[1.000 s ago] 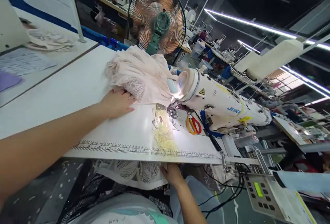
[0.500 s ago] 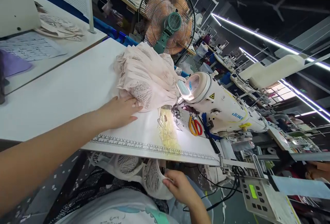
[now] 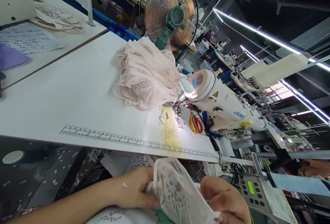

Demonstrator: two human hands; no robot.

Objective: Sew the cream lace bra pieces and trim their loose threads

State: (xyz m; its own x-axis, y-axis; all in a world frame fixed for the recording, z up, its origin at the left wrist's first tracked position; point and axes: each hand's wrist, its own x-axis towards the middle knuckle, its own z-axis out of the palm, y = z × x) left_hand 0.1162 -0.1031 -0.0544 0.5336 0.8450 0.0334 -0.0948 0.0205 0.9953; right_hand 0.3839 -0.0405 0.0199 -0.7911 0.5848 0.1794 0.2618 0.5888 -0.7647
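Observation:
A pale lace bra (image 3: 177, 189) is held up in front of my body, just below the front edge of the sewing table (image 3: 77, 100). My left hand (image 3: 136, 188) grips its left side, with the thumb blurred and the other fingers partly hidden behind the fabric. On the opposite side, my right hand (image 3: 227, 198) is closed on the bra's edge, its fingers curled. More of the same pale lace hangs behind my left hand, under the table edge. A heap of pale lace garments (image 3: 146, 76) lies on the table, reaching to the sewing machine's needle area.
The sewing machine (image 3: 227, 103) stands at the right, with red-and-yellow-handled snips (image 3: 196, 124) beside it. Yellowish tape (image 3: 168, 124) lies before the needle. A printed ruler (image 3: 134, 141) runs along the front edge. Behind the heap is a fan (image 3: 167, 14); a control panel (image 3: 251, 189) sits lower right.
My left hand has left the garment heap and come down to the bra at the table edge. My right hand has moved right, and the bra is now raised between both hands.

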